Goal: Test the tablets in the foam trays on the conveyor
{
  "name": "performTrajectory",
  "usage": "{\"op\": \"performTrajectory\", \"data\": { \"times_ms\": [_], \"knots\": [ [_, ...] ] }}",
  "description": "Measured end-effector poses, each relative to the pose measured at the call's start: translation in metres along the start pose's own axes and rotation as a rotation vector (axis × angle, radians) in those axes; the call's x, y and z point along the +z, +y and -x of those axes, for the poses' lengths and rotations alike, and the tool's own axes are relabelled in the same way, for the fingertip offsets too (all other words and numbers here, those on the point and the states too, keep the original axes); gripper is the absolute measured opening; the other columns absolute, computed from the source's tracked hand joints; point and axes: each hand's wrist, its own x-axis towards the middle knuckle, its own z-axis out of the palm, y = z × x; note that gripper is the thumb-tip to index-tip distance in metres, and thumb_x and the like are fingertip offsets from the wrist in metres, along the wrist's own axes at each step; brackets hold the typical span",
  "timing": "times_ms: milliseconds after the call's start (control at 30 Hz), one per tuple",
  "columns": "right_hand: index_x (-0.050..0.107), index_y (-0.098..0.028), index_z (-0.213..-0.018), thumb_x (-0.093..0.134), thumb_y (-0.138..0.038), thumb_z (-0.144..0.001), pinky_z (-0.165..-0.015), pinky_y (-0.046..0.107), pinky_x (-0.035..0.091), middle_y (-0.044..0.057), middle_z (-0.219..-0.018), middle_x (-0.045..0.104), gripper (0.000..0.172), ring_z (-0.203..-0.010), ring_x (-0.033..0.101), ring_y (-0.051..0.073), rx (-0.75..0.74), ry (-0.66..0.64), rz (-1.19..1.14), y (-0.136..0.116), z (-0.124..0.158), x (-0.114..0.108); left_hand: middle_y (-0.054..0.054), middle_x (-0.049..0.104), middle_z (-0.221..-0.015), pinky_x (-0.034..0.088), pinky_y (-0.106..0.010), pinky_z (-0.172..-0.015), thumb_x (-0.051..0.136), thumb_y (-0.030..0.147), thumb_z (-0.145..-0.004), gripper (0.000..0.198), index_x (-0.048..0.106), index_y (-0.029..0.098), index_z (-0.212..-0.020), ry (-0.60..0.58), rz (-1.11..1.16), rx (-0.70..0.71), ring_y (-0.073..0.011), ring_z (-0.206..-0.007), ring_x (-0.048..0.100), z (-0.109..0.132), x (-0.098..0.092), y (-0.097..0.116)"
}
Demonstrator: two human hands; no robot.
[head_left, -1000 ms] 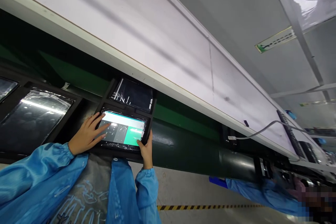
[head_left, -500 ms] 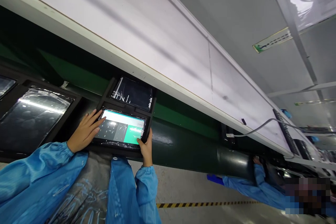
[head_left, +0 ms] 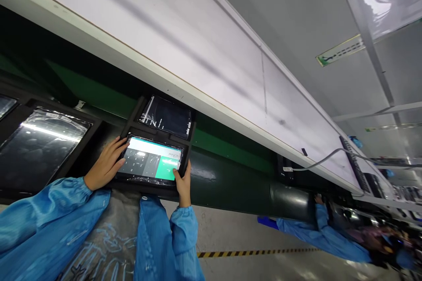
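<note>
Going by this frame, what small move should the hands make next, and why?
Probably the right hand should tap the green panel with its thumb: the thumb is over that panel (contact is unclear), the lit tablet shows a number keypad with characters in the white strip, and the left hand lies at the tablet's left edge, placed to steady it.

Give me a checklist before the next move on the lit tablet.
1. Lit tablet on: ok, keypad and green panel showing.
2. Lit tablet inside black tray: ok.
3. Left hand at the tablet's left edge: ok.
4. Right hand clear of the screen: not ok, thumb over the green panel.
5. Second tablet in its own compartment: ok.
6. Display line readable: cannot tell, characters too small.
</note>
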Motion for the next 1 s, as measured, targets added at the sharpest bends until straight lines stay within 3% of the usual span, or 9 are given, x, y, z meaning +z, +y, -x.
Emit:
{"op": "performTrajectory", "data": {
  "times_ms": [200,367,467,600,700,833,1000],
  "knots": [
    [0.032,-0.021,-0.156,0.067,-0.056,-0.083,-0.121,0.046,0.033,0.01,-0.162,0.038,0.088,-0.148,0.039,0.03,0.02,0.067,0.028,0.003,0.001,0.001,-0.006,0.035,-0.159,0.024,-0.055,-0.125,0.035,0.037,-0.104,0.052,0.028,0.031,-0.156,0.003,0.004,-0.023,-0.0292,-0.153,0.022,-0.008,-0.003,0.003],
    [0.033,-0.019,-0.156,0.056,-0.058,-0.092,-0.124,0.049,0.025,0.013,-0.164,0.032,0.078,-0.153,0.027,0.03,-0.119,0.208,0.208,-0.003,0.008,0.01,-0.007,0.04,-0.157,0.024,-0.057,-0.125,0.028,0.042,-0.105,0.047,0.057,0.026,-0.139,-0.004,-0.102,-0.003,-0.0311,-0.153,0.02,-0.049,-0.008,0.006],
    [0.033,-0.019,-0.155,0.052,-0.052,-0.096,-0.125,0.053,0.021,0.014,-0.165,0.028,0.07,-0.155,0.021,0.031,-0.247,0.21,0.342,-0.015,0.012,0.024,-0.009,0.041,-0.156,0.025,-0.061,-0.123,0.023,0.046,-0.105,0.054,0.063,0.025,-0.133,-0.027,-0.168,-0.013,-0.0337,-0.153,0.019,-0.079,-0.006,0.004],
    [0.049,-0.021,-0.145,0.049,-0.042,-0.1,-0.125,0.059,0.017,0.012,-0.163,0.033,0.05,-0.156,0.018,0.031,-0.403,0.096,0.474,-0.033,0.02,0.05,-0.009,0.034,-0.161,0.021,-0.069,-0.121,0.026,0.049,-0.104,0.053,0.06,0.026,-0.137,-0.067,-0.212,-0.016,-0.0368,-0.154,0.015,-0.108,0.002,0.001],
    [0.052,-0.024,-0.142,0.048,-0.035,-0.1,-0.125,0.063,0.014,0.009,-0.163,0.034,0.044,-0.156,0.016,0.031,-0.449,-0.016,0.532,-0.041,0.03,0.07,-0.009,0.028,-0.164,0.015,-0.072,-0.12,0.03,0.052,-0.103,0.052,0.059,0.028,-0.139,-0.091,-0.25,-0.006,-0.0384,-0.155,0.012,-0.12,0.007,0.001],
    [0.052,-0.026,-0.143,0.05,-0.03,-0.098,-0.123,0.066,0.017,0.008,-0.163,0.035,0.045,-0.156,0.016,0.031,-0.497,-0.13,0.524,-0.044,0.041,0.088,-0.01,0.026,-0.165,0.012,-0.072,-0.12,0.032,0.054,-0.103,0.052,0.06,0.028,-0.138,-0.11,-0.291,0.014,-0.0374,-0.155,0.012,-0.125,0.01,0.001],
    [0.06,-0.032,-0.137,0.055,-0.028,-0.096,-0.123,0.069,0.009,0.001,-0.164,0.035,0.042,-0.157,0.012,0.033,-0.544,-0.267,0.574,-0.044,0.046,0.096,-0.012,0.025,-0.165,0.017,-0.071,-0.119,0.03,0.053,-0.103,0.054,0.054,0.027,-0.144,-0.113,-0.319,0.008,-0.0374,-0.155,0.011,-0.124,0.009,-0.001]
  ]
}}
